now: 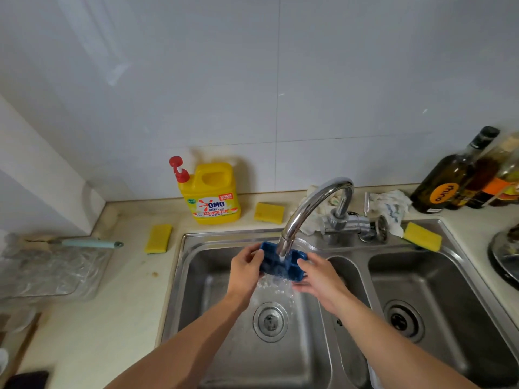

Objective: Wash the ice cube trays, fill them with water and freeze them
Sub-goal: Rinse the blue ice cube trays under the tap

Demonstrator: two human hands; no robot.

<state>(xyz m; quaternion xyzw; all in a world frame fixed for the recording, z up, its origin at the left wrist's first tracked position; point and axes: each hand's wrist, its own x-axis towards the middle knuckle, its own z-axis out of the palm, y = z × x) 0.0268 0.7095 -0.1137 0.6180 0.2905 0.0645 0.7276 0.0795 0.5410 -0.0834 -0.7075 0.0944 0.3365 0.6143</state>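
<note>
Stainless steel double sink point(179, 290), brushed finish, 2 round drains. Both forearms extend over the left basin. Left hand point(245, 269) clamps the left end of a blue ice cube tray point(293, 266), fingers curled over its edge; right hand point(318, 279) clamps the right end, thumb on top. The tray is rectangular, gridded, held directly under the curved chrome faucet point(311, 204), water running through it. Behind the faucet: crumpled white cloth point(389, 207). Left of the faucet: yellow dish soap jug point(212, 197) with red pump.
</note>
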